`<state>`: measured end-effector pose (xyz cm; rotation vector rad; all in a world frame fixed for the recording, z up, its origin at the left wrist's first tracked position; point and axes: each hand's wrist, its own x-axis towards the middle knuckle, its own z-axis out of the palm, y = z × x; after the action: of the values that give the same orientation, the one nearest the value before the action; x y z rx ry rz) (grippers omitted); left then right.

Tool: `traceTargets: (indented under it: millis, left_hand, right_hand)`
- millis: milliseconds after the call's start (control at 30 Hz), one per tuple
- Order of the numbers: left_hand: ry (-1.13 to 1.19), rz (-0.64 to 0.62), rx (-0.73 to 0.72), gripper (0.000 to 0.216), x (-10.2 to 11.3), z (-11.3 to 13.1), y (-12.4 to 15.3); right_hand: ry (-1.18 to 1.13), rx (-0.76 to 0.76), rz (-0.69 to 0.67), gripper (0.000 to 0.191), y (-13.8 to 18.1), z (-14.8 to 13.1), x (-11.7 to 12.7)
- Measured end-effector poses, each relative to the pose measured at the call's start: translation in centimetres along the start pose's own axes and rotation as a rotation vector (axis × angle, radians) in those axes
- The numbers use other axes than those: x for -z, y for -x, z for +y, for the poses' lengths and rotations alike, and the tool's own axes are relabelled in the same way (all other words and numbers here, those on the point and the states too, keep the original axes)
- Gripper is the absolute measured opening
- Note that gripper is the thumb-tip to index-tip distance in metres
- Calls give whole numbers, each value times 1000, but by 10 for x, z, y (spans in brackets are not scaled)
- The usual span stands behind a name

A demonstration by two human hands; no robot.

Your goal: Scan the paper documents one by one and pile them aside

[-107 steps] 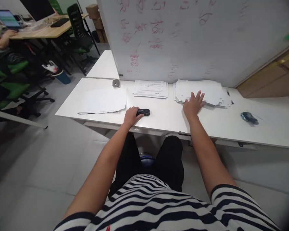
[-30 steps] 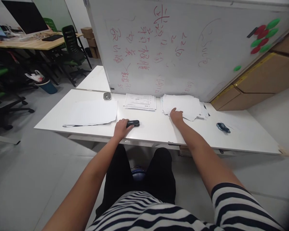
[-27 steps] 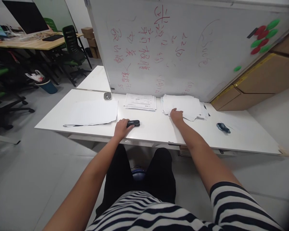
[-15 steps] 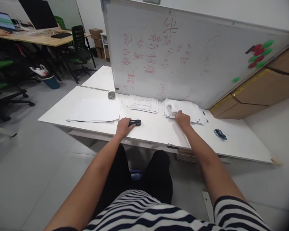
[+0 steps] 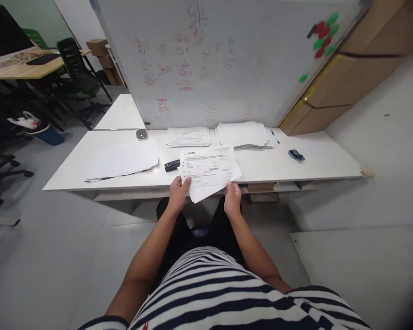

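Both of my hands hold a few printed sheets of paper [image 5: 208,170] over the near edge of the white table [image 5: 289,169]. My left hand [image 5: 179,191] pinches the lower left corner of the sheets. My right hand [image 5: 232,198] grips their lower right edge. A black stapler [image 5: 171,165] lies on the table just left of the held sheets, partly hidden behind them. Farther back lie a neat stack of printed forms [image 5: 188,136] and a loose pile of white papers [image 5: 243,134].
A large sheet of white paper [image 5: 124,159] lies at the table's left, a small grey round object [image 5: 141,134] behind it, and a small dark blue object [image 5: 296,155] at the right. A whiteboard [image 5: 209,55] with red writing and magnets stands behind. Office chairs and desks stand far left.
My right hand took sheets from the loose pile and drew them toward me. My left hand let go of the stapler and now grips the sheets. The view tilted down.
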<state>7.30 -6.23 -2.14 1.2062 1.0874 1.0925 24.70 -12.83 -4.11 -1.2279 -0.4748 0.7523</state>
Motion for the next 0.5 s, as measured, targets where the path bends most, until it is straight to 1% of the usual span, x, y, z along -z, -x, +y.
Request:
traceTargets:
  millis: [100,200,267,333,400,433,500]
  left_hand:
    - [-26,23,31,40,6,-6,6]
    - [-175,82,-3,35,12,-16,2]
    - [-290,97,-27,38,13,-23,0]
    - [-388,65,-28,43,14,-29,-1]
    - [-468,27,-18,45,14,-35,0]
    - [-496,17,-11,44,15,-37,1]
    - [-515,14,4,40,17,-42,2]
  right_hand:
    - [-50,-94,-88,30,17,8,9]
    - [-41,-151,-197,33,29,11,16]
    - [-23,-166,-188,36,35,15,18]
    - [-22,-191,-147,40,39,20,18]
    - [-47,-252,-122,41,40,24,19]
    - [-68,-295,-130,41,40,25,20]
    - [-124,-395,-189,40,39,27,24]
